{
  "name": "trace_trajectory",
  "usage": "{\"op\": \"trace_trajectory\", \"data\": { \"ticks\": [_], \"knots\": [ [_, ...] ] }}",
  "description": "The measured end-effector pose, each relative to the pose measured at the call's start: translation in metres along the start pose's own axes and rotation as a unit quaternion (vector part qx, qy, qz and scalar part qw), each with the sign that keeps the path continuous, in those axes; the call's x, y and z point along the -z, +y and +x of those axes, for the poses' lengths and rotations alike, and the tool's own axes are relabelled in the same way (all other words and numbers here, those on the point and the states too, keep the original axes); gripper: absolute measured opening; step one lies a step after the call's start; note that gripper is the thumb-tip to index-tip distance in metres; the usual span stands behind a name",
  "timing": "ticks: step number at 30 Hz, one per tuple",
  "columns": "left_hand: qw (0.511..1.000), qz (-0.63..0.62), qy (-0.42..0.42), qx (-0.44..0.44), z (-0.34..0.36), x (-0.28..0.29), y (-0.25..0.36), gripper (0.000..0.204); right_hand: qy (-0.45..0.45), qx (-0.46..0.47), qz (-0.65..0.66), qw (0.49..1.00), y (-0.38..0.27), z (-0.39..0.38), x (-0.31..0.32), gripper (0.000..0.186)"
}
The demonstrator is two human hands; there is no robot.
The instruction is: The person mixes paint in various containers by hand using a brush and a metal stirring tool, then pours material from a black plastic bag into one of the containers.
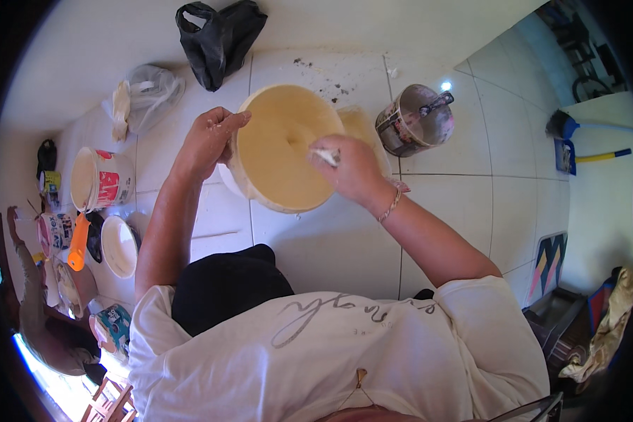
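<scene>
My left hand [214,141] grips the near-left rim of a round bucket [274,126] that holds smooth pale yellow material, with its opening turned up toward me. Over the right side of the bucket, my right hand [344,169] is closed around a small whitish object [325,155], partly hidden by the fingers. I cannot tell what that object is or whether it touches the yellow material. A pale yellow-stained surface [363,130] shows behind the bucket's right side.
A stained pot [408,130] with a tool stands right, a black bag [211,53] and clear bag [155,98] behind. Left are a white bucket [84,176], orange-handled tool [79,243], bowl [119,246] and another person [39,302]. Brooms [598,155] are at far right.
</scene>
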State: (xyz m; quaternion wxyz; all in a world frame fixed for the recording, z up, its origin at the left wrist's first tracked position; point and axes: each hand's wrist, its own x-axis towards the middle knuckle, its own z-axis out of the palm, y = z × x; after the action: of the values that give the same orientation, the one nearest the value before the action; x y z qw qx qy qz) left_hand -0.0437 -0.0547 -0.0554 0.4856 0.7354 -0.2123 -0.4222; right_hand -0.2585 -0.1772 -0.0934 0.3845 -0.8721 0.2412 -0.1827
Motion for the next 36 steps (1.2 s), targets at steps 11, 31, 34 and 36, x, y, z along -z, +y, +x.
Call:
{"op": "trace_trajectory", "data": {
  "ticks": [11,31,34,36],
  "knots": [
    [1.000,-0.015,-0.003,-0.012,-0.001,0.002,0.000,0.027,0.069,0.074,0.062,0.993,0.000,0.012,0.003,0.021],
    [0.999,-0.045,0.016,-0.002,0.012,0.008,-0.008,0.028,-0.018,-0.021,0.150,0.988,-0.005,-0.064,0.042,0.020],
    [0.998,-0.061,0.022,-0.004,0.017,0.010,-0.010,0.028,0.016,-0.026,0.181,0.983,-0.009,-0.065,0.044,0.022],
    [0.997,-0.068,0.028,-0.003,0.019,0.013,-0.016,0.028,0.047,0.001,0.191,0.980,-0.006,-0.066,0.042,0.022]
  ]
}}
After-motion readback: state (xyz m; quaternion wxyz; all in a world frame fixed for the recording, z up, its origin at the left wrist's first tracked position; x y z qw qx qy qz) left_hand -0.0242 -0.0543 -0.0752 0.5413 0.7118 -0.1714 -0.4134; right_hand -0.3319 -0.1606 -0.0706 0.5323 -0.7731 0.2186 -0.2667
